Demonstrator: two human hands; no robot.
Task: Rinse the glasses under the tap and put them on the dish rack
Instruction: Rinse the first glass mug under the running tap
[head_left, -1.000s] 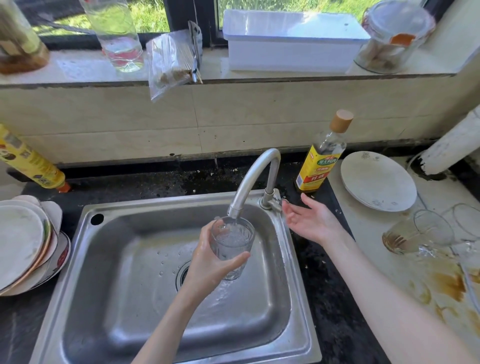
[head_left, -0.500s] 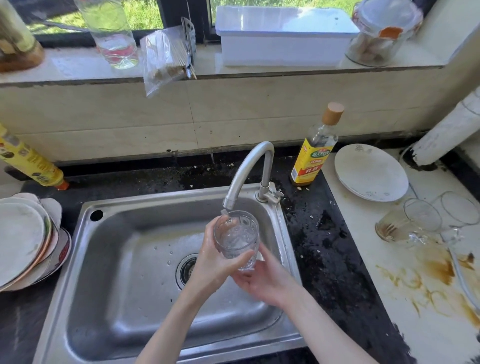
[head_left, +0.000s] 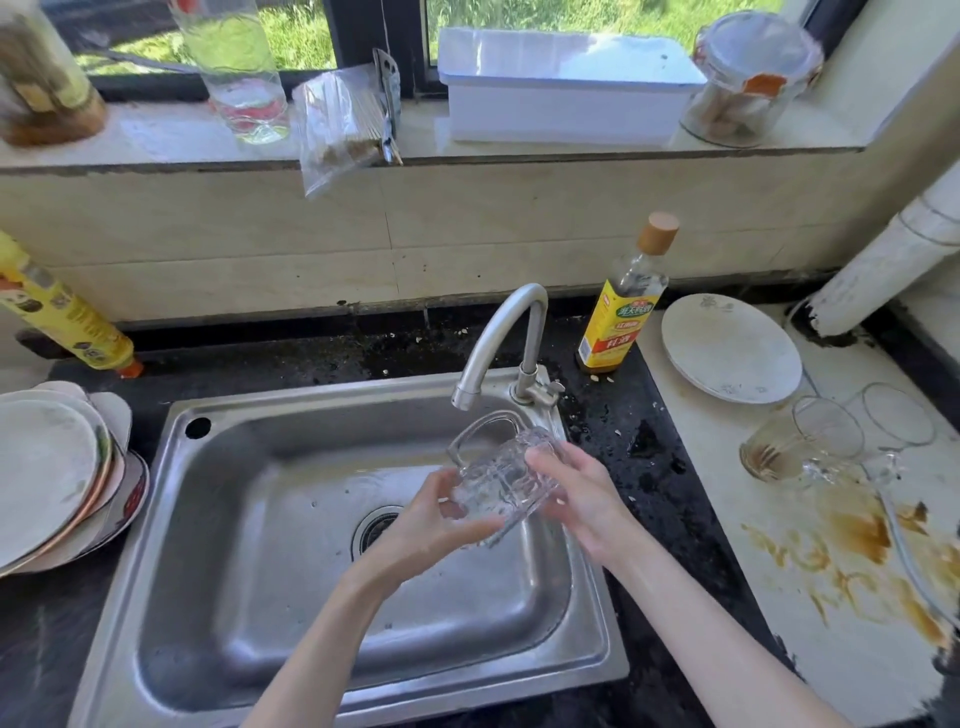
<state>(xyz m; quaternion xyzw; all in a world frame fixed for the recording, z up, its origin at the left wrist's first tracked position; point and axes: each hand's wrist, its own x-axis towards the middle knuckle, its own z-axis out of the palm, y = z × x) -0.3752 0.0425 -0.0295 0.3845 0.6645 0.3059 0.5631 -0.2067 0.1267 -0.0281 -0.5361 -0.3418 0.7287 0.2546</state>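
Head view: The glass (head_left: 501, 480) is tilted over the sink (head_left: 249, 519), just below the tap (head_left: 498, 343) spout. The left hand (head_left: 431, 525) grips its base from the left, fingers curled round it. The right hand (head_left: 576, 491) holds the rim end, fingers wrapped on the wall. Two dirty glasses (head_left: 800, 441) lie on the right counter (head_left: 727, 571), near a plate (head_left: 730, 353).

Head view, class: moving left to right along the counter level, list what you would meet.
stack of plates → sink → left hand → glass → right hand → white plate → dirty glasses
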